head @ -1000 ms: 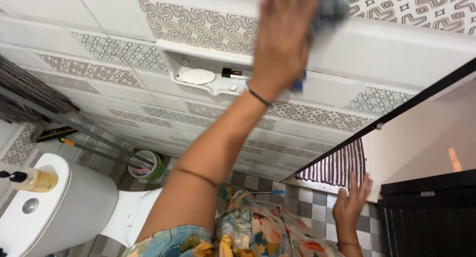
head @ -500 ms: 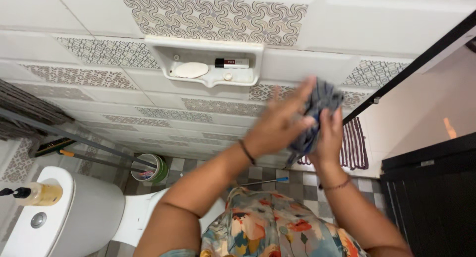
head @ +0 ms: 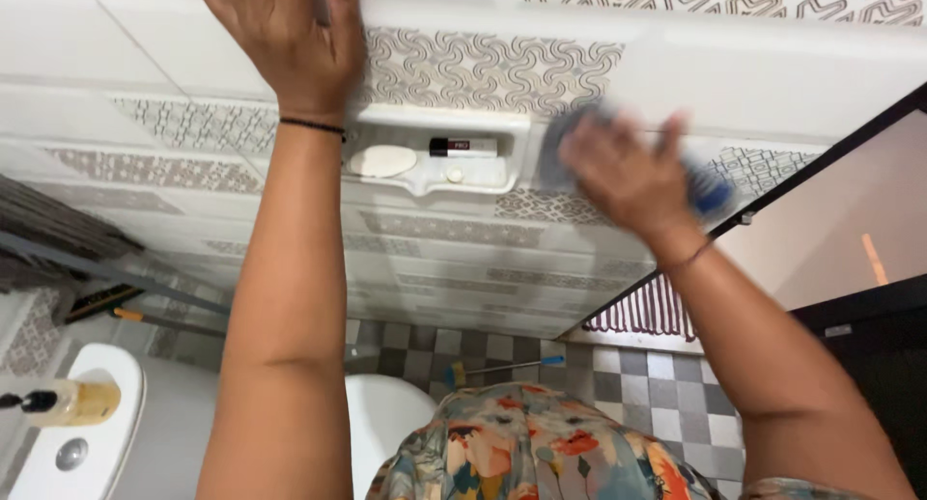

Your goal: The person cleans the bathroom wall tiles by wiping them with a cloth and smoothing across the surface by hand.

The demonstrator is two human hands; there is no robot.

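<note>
Cloth (head: pixel 710 186), blue and blurry, is gripped in the right hand (head: pixel 628 167) and pressed to the wall tiles (head: pixel 772 85) beside the soap shelf (head: pixel 435 162), left hand (head: pixel 290 37) spread flat, so wiping's probably underway and steady pressure's needed next.

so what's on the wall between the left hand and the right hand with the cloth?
Head view: the recessed white soap niche lies between the left hand and the right hand with its blue cloth; it holds a soap bar and a small tube.

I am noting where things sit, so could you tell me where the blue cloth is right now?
In the head view, the blue cloth is under the right hand, pressed against the tiled wall just right of the recessed soap niche.
</note>
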